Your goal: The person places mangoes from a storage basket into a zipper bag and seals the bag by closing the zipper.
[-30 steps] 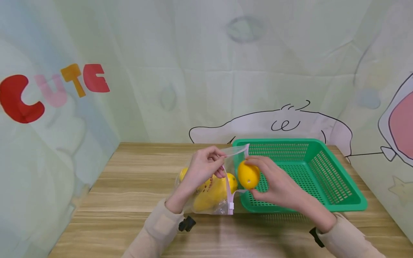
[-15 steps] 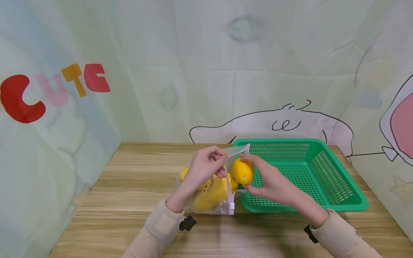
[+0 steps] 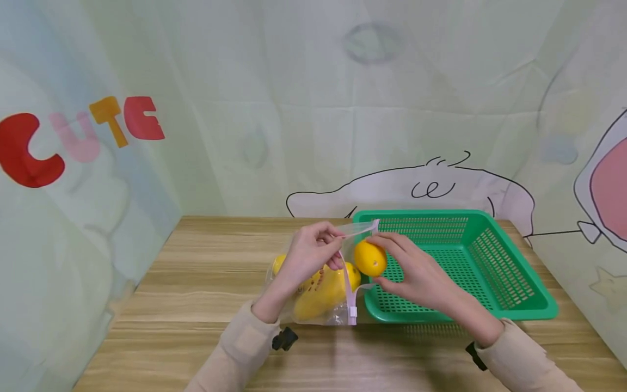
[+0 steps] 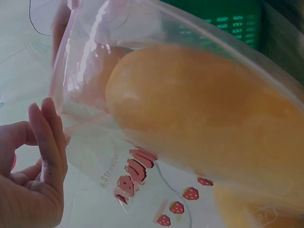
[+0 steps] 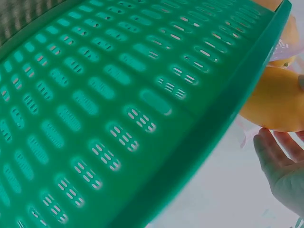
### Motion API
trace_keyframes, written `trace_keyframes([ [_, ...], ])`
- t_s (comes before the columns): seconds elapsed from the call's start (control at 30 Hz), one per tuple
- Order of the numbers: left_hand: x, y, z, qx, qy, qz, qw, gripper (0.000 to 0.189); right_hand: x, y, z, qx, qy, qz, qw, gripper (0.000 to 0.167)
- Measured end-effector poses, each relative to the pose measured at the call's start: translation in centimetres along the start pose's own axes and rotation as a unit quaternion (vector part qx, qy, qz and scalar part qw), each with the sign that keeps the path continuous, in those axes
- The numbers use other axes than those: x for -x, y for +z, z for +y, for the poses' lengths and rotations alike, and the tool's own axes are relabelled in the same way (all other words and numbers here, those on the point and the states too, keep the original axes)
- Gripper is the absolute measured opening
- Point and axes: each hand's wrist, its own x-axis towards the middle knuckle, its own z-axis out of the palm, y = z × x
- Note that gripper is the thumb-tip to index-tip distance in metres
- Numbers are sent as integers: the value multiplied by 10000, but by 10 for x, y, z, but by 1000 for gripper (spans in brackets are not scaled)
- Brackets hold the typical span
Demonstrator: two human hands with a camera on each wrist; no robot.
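My left hand (image 3: 313,250) pinches the pink zip edge of a clear slider bag (image 3: 318,316) and holds its mouth apart. Inside the bag lie several yellow fruits; a long, smooth one (image 4: 199,118) fills much of the left wrist view, where strawberry prints show on the plastic. At the bag's mouth, my right hand (image 3: 416,267) holds an oval, yellow-orange citrus-like fruit (image 3: 370,258) between thumb and fingers. The same fruit (image 5: 278,102) appears beside the basket rim in the right wrist view. Whether it touches the plastic, I cannot tell.
A green slotted plastic basket (image 3: 519,314) stands right of the bag, its left rim close behind the held fruit. Both rest on a wood-grain table (image 3: 196,283). A printed cloth backdrop (image 3: 235,109) rises behind and on both sides.
My right hand has brought the fruit slightly left and up, nearer the bag's opening, then stayed nearly still. The left hand and the bag look almost unmoved.
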Motion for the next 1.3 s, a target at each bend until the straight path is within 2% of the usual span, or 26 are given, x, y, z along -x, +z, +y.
trace_keyframes([
  [0.27, 1, -1, 1, -37, 5, 11, 10000, 10, -1, 3, 0, -535, 91, 147, 9984, 69],
  [0.43, 1, -1, 1, -28, -18, 25, 10000, 11, -1, 5, -1, -772, 263, 81, 9966, 70],
  [0.73, 0, -2, 1, -39, 73, 47, 10000, 10, -2, 1, -3, -494, 846, -14, 9952, 73],
  [1.1, 0, -1, 0, -129, 41, -7, 9999, 16, -2, 0, -1, -390, 859, 86, 9955, 66],
  [1.3, 0, 0, 1, -81, 63, 21, 9999, 15, -7, 1, -1, -110, 934, 145, 9955, 66],
])
